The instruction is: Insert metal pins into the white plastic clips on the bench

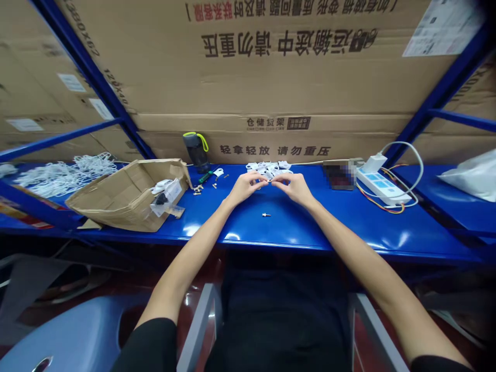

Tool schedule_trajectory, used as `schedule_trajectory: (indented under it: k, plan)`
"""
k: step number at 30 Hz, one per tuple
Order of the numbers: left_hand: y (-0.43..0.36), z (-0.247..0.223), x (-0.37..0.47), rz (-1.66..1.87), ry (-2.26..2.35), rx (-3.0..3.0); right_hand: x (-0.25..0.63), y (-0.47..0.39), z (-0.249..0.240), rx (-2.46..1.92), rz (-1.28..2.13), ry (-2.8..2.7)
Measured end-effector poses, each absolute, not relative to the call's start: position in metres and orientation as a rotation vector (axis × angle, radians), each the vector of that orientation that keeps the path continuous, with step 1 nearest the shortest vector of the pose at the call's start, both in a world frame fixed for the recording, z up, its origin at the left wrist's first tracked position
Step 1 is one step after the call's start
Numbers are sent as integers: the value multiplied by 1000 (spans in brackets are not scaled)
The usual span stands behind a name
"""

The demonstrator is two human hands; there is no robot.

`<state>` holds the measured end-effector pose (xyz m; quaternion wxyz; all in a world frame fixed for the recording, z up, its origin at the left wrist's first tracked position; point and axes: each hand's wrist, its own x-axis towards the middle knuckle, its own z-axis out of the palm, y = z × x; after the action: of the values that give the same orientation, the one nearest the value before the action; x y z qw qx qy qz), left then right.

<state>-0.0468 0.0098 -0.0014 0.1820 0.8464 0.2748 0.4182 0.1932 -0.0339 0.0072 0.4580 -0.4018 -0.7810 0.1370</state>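
My left hand (245,187) and my right hand (297,187) meet fingertip to fingertip above the blue shelf (294,227). Both are closed in a pinch, and a tiny pale piece seems to sit between them, too small to name. Just behind the fingers lies a pile of small white plastic parts (270,168). Nearer to me, a small pin-like metal piece with a white end (265,214) rests on the shelf.
Left of my hands stand an open cardboard box (116,194), a dark bottle (196,152), a green-handled screwdriver (205,177) and several small brass-coloured pieces (198,189). White cords (65,175) are heaped far left. A white power strip (383,186) with cables lies right.
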Motion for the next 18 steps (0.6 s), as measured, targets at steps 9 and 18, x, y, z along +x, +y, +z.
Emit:
schedule_trajectory:
  k: [9, 18]
  plan:
    - [12, -3, -46, 1179, 727, 2385, 193, -33, 5, -990, 330, -1924]
    - [7, -2, -47, 1077, 791, 2495, 194, -31, 2, -993, 341, -1959]
